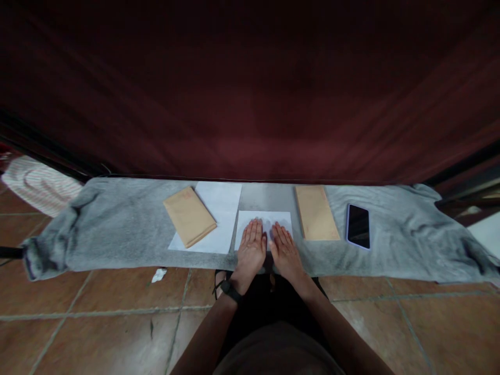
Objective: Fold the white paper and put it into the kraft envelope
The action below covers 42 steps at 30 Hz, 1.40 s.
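Both palms face down on a small white sheet of paper [244,217], which may be folded; I cannot tell for sure. My left hand [252,247] lies flat on its left part, fingers stretched out and pointing away from me. On the right part rests my right hand [286,250], flat as well, with its fingers extended. To the left, larger white paper [224,208] is partly covered by a stack of brown envelopes [190,216] lying at a slant. Another stack of brown envelopes [317,213] sits just right of my right hand.
A grey cloth [125,224] covers the narrow bench. A phone [358,226] with a purple case lies on it at the right. Dark red fabric [250,114] rises along the far edge. A white scrap [159,275] is on the tiled floor [128,333].
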Motion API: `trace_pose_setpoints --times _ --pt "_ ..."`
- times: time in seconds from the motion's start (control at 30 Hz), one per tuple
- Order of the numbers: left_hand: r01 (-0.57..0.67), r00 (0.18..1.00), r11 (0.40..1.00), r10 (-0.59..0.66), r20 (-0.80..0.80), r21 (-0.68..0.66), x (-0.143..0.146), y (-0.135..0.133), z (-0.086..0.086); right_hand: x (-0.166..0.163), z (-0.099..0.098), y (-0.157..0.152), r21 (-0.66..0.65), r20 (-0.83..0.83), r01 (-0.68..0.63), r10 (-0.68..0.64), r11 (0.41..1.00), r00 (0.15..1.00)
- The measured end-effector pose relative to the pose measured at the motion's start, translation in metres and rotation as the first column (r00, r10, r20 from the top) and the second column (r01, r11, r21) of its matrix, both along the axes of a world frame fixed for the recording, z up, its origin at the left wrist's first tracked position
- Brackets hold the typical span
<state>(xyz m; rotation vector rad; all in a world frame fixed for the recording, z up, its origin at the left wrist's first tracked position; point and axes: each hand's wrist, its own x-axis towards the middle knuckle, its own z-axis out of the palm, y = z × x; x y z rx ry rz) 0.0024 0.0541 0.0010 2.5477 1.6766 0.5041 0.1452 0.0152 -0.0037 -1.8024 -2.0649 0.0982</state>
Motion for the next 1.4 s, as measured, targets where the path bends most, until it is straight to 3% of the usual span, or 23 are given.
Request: trace_pose_setpoints --times 0.13,0.27,0.63,0.93,1.03,1.2,1.3,1.4 --pt "0.119 0.99 0.99 -0.124 -0.07 -0.068 0.003 0.02 -0.004 -0.006 0.0 0.027 -0.041 -0.025 -0.081 0.08 0.996 0.996" --pt "0.127 0.987 0.988 -0.135 -0.084 -0.088 -0.002 0.033 -0.013 -0.005 -0.011 0.042 -0.043 0.012 -0.065 0.065 0.997 0.998" --pt "-0.091 0.996 0.994 0.09 -0.026 -0.055 -0.007 0.049 -0.02 0.007 -0.031 0.053 0.122 0.012 0.186 -0.189 0.975 0.982" --pt "-0.188 0.977 0.982 0.19 0.097 -0.02 -0.007 0.049 -0.019 0.013 -0.033 0.043 0.132 -0.083 0.316 -0.307 0.94 0.948" --pt "-0.113 0.988 0.994 0.113 0.101 -0.005 -0.005 0.045 -0.014 0.012 -0.027 0.042 0.125 -0.086 0.26 -0.251 0.957 0.964" --pt "0.126 0.991 0.991 -0.124 0.047 -0.047 0.003 0.041 -0.008 0.007 -0.012 0.055 -0.029 -0.032 -0.003 0.002 1.0 0.999" --pt "0.151 0.989 0.985 -0.151 0.012 -0.079 0.006 0.042 -0.009 0.004 -0.01 0.063 -0.072 -0.016 -0.071 0.07 0.995 0.997" --pt "0.129 0.991 0.989 -0.131 -0.013 -0.078 0.006 0.046 -0.01 0.004 -0.012 0.067 -0.072 0.017 -0.033 0.034 0.997 0.999"
